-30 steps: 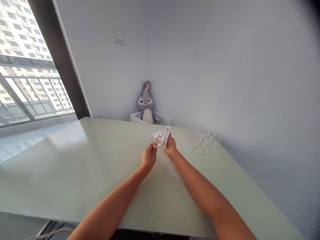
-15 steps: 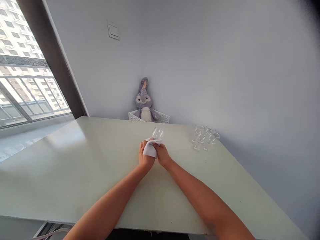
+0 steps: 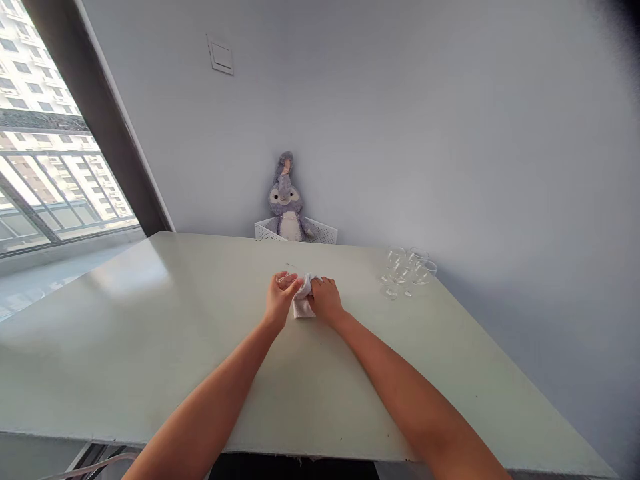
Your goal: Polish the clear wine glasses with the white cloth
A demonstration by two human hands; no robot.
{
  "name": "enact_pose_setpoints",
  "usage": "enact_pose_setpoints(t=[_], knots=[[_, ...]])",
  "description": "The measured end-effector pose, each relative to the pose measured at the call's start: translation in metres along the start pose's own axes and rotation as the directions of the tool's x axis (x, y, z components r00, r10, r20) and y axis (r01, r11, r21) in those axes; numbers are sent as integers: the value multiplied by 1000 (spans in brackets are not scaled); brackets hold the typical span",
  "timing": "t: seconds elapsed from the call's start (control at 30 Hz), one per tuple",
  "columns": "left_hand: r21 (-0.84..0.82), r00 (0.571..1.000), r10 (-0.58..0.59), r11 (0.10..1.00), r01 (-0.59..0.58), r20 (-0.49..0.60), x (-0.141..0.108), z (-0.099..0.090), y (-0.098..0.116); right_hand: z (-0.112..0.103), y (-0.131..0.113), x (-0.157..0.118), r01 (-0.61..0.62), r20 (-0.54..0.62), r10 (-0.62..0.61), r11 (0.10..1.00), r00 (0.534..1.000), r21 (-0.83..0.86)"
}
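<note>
Our left hand (image 3: pixel 278 301) curls closed around a clear stemmed glass (image 3: pixel 286 278) over the middle of the table (image 3: pixel 150 333), while our right hand (image 3: pixel 326 300) presses a white cloth (image 3: pixel 303 308) against it, each hand bracing the other. More stemmed glasses (image 3: pixel 407 272) stand by the table's far edge; beyond that edge, a plush toy (image 3: pixel 285 200) sits in a white basket (image 3: pixel 323 232).

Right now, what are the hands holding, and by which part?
The left hand holds a clear wine glass, apparently around its bowl; the right hand grips a white cloth by its near edge.
</note>
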State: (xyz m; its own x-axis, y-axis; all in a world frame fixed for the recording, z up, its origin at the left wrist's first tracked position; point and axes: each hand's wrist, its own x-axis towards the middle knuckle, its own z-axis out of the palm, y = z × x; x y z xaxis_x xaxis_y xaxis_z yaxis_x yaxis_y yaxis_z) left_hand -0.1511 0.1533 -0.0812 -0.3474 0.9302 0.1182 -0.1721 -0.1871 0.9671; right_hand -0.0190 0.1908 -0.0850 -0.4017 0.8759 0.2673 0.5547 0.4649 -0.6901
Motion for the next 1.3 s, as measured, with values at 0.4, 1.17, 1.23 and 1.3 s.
enact_pose_setpoints(t=[0.4,1.17,1.23,1.3], knots=[[-169,770,-13,973,157,638,13,-42,37,-4,-6,-17,-435,590,-156,534,793,725],[-234,983,177,955,-183,-48,-21,18,13,9,4,1,72,-354,51,943,934,324],[-243,981,179,951,-191,-71,-19,16,13,10,5,1,22,-307,137,886,942,462],[-261,981,179,946,-193,-78,-17,13,12,9,7,1,-11,-245,182,822,952,569]])
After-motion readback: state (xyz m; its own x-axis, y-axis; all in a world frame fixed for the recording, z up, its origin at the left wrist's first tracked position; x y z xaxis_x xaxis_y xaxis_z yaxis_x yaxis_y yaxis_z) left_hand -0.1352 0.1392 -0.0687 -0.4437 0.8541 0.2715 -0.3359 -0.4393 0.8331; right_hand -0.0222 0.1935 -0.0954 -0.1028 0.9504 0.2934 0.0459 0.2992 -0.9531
